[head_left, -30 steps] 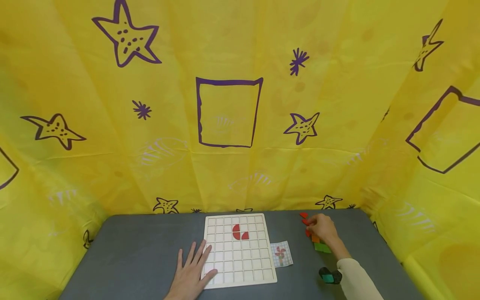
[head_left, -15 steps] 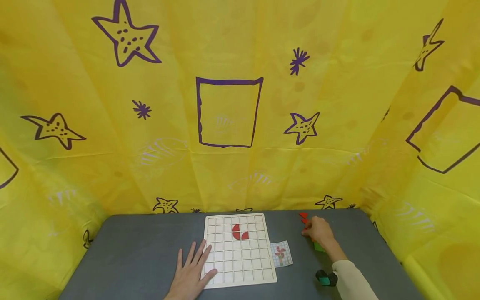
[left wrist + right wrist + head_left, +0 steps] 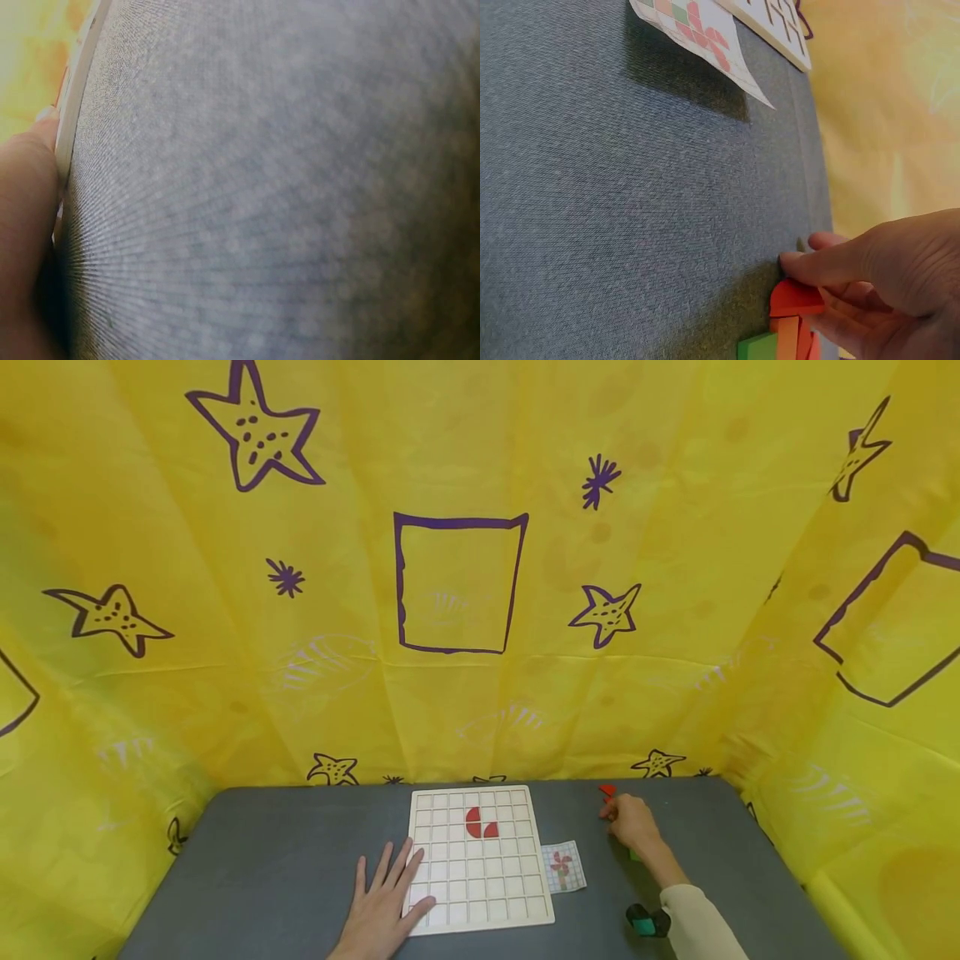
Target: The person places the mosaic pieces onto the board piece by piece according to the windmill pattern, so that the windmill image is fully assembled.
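My left hand lies with spread fingers on the left edge of a pale wooden grid board. In the left wrist view, the thumb rests at the board's rim. Two red pieces, a larger one and a quarter circle, sit on the board's upper middle. Right of the board, my right hand pinches a red rounded piece between thumb and fingers, right beside an orange block and a green block. More red pieces lie just beyond the fingers.
A small paper card with a gridded flower picture lies against the board's right side. Yellow patterned cloth hangs behind and around the dark grey table. A black and green device sits at the right wrist.
My right hand has shifted slightly left over the coloured pieces and now covers most of the orange and green ones. The left hand and the board have stayed put.
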A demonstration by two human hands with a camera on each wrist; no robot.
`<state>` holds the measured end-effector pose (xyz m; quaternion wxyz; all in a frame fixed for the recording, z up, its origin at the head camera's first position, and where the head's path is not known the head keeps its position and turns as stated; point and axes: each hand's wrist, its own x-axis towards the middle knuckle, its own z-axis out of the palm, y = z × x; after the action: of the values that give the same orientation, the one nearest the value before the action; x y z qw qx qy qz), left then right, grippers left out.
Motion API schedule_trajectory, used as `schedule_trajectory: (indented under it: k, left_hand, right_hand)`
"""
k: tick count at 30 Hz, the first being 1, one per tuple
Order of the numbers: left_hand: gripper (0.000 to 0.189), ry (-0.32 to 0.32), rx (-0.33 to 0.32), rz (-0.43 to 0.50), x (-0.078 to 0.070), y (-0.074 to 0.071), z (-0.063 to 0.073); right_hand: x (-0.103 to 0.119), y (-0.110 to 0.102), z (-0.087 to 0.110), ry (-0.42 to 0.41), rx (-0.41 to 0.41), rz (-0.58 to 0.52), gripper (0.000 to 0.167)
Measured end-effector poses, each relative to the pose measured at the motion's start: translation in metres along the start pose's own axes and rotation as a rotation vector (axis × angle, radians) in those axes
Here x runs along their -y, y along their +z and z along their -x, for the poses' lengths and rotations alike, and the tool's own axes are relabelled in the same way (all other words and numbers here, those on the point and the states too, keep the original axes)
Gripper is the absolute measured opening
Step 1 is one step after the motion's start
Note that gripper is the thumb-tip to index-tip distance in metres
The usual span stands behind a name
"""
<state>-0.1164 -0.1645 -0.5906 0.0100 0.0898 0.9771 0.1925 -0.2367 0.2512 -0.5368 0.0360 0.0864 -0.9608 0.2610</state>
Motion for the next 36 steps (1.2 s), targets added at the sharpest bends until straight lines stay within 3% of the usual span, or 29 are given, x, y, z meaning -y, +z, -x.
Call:
schedule_trajectory:
  k: [14,29,36]
  left_hand:
    - [0.081,0.002,-0.011,-0.010,0.000,0.000,0.000]
    - [0.082,-0.005,0.016,0.005,-0.001,-0.003,0.001]
    - [0.081,0.007,-0.008,-0.014,-0.001,-0.002,0.001]
  right_hand:
    - [0.008,-0.016,0.004,0.120,0.163,-0.060,0.023]
    - [0.012,-0.011,0.003,0.102,0.054,-0.103,0.014]
    - [0.014,-0.010,0.005,0.104,0.072,-0.108,0.012]
